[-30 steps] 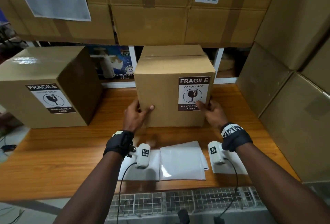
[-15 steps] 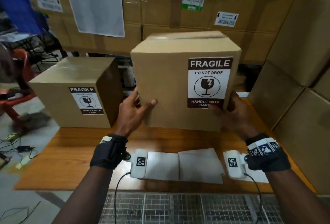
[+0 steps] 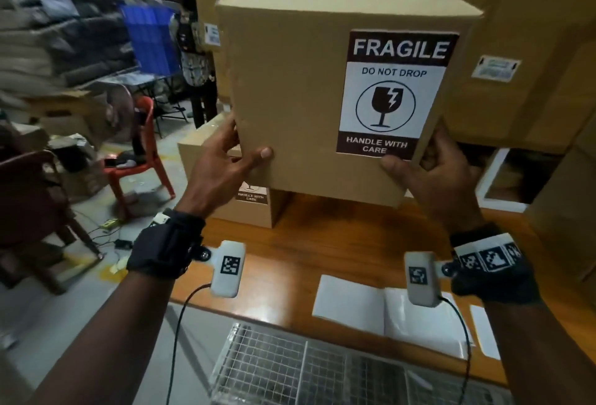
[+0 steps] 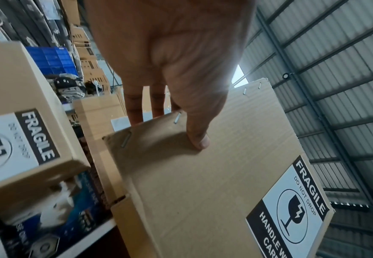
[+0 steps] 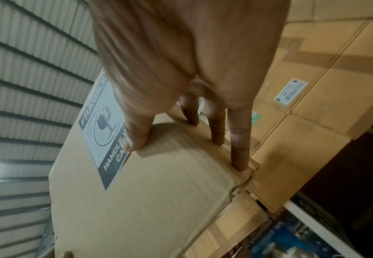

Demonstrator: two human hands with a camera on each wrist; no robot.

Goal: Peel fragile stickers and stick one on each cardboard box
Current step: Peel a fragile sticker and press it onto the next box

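Fingers (image 3: pixel 225 133) of both hands clamped on cardboard box (image 3: pixel 290 88) above wooden table (image 3: pixel 290 275); stacked cartons (image 3: pixel 532 33) behind.

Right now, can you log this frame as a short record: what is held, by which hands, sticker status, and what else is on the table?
held: cardboard box, clear of the table
left hand: grips its lower left edge
right hand: grips its lower right edge
sticker: fragile sticker on its front
second box: on the table, stickered
also there: white sheets
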